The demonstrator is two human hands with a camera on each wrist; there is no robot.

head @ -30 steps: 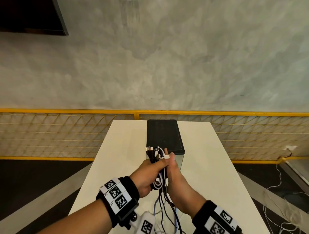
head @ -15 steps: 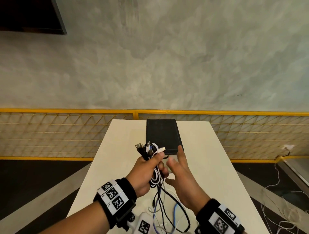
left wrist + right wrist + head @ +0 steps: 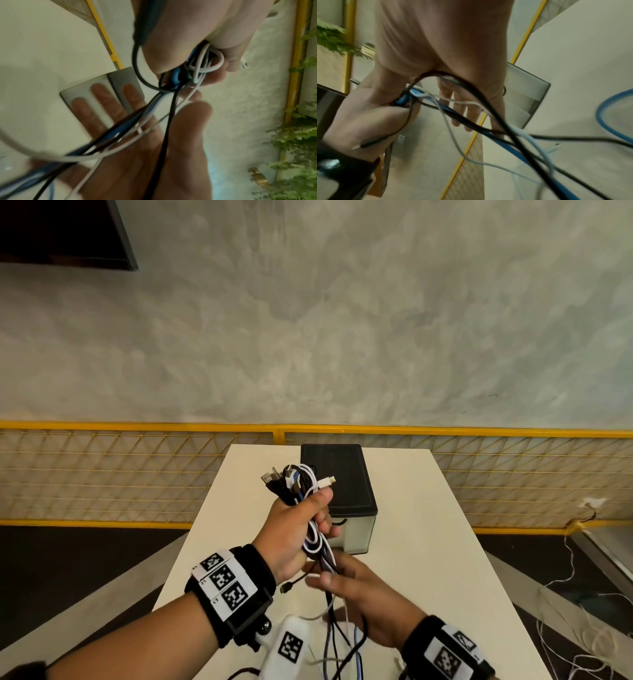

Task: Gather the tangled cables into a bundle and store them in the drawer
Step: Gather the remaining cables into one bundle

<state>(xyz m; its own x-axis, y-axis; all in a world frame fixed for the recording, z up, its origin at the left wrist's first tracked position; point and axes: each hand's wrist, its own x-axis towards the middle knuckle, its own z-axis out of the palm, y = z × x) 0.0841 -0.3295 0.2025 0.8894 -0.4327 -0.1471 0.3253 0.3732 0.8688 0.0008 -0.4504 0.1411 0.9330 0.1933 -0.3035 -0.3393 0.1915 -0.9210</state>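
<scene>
Cables (image 3: 308,508) are staying gripped in the left hand (image 3: 294,529); the right hand (image 3: 363,597), fingers open, is now sliding lower, gathering loose tails

I'm looking at a bare industrial-style space: raw concrete wall (image 3: 342,337), yellow mesh railing (image 3: 102,474), one plain white bench (image 3: 428,542).

Smooth plastic-sheathed cables (image 3: 310,491), matt black-topped translucent plastic drawer (image 3: 337,477), smooth matt table (image 3: 428,529).

The cables (image 3: 301,487) are black, white and blue, the drawer (image 3: 337,477) black-topped with grey front, the desk (image 3: 428,525) cream, the railing (image 3: 137,426) behind it yellow.
</scene>
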